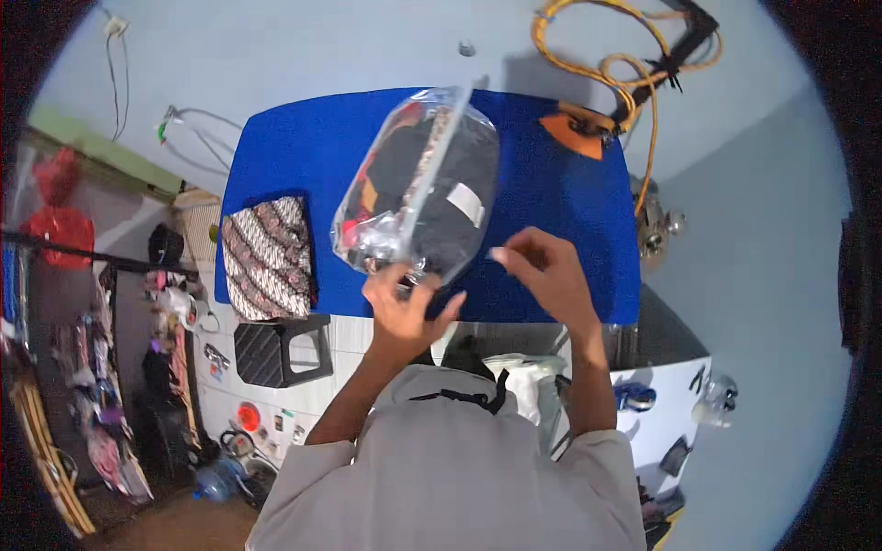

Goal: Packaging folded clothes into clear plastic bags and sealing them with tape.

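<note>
A clear plastic zip bag point(451, 162) lies slanted on a blue-covered table point(551, 206). Folded dark cloth with a white label shows through it, along with some red and patterned pieces. A pale zip strip runs down its length. My left hand point(406, 310) is at the bag's near end, its fingertips touching the plastic and the thumb standing apart; whether it grips is unclear. Just right of the bag, my right hand point(551, 275) hovers with curled fingers and nothing visible in it. A folded brown-and-white batik-patterned cloth point(269, 258) rests at the table's left.
At the back right, an orange object point(572, 134) sits below a black arm point(679, 55) with a coiled yellow cable point(599, 65). A black plastic stool point(262, 355) stands on the tiled floor, left. A wall point(344, 48) rises behind the table.
</note>
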The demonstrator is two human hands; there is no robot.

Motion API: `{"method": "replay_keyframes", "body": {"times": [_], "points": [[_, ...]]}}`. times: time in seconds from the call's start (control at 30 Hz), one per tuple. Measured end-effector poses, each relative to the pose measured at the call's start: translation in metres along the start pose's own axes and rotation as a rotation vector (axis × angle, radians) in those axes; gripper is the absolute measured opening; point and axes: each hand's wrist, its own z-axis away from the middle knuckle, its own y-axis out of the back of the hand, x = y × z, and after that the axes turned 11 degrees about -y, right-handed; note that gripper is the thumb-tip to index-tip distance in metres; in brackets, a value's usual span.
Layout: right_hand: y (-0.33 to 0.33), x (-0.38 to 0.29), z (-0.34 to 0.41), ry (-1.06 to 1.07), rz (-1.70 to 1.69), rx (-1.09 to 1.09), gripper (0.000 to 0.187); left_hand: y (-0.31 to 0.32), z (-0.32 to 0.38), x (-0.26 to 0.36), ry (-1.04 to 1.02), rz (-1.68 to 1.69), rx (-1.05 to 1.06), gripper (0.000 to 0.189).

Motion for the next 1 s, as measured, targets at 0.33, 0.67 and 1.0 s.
{"method": "replay_keyframes", "body": {"times": [0.33,0.67,1.0], "points": [[-0.063,-0.071,-0.049,0.17,0.232,-0.347,0.027,-0.005,0.014,-0.037,0.152,0.316,0.297,0.093],[-0.062,-0.052,-0.053,0.228,0.541,-0.027,0.051,-0.013,-0.001,-0.04,0.032,0.195,0.021,0.103],[-0.034,0.022,-0.013,0.076,0.113,0.479,0.073,-0.013,-0.007,-0.008,-0.092,0.106,-0.256,0.089]]}}
